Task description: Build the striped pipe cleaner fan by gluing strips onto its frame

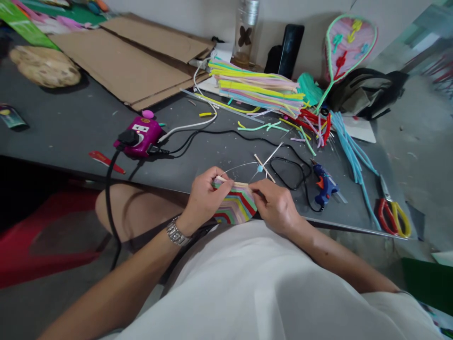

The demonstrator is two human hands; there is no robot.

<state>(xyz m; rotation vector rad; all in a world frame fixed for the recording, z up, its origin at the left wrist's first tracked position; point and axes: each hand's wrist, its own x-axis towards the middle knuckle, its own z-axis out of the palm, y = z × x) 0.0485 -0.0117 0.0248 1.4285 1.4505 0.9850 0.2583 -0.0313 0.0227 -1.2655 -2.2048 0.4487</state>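
Note:
Just over the table's front edge, my two hands hold a striped panel of coloured pipe cleaners (238, 203) with angled bands of red, yellow, green, lilac and cream. My left hand (208, 191), with a metal watch at the wrist, pinches the panel's upper left edge, thumb on top. At its upper right edge, the fingers of my right hand (274, 203) are closed on it. A pale strip (241, 184) runs along the top edge between the hands. Thin clear strands rise behind it toward a small light-blue piece (260, 168) with crossed sticks on the table.
A blue glue gun (323, 186) and scissors (392, 215) lie to the right. Behind are a bundle of pipe cleaners (258, 87), a fan-shaped craft (350, 47) and a phone (292, 49). A purple power socket (143, 134), cables, a red cutter (106, 161) and cardboard (123, 66) are left.

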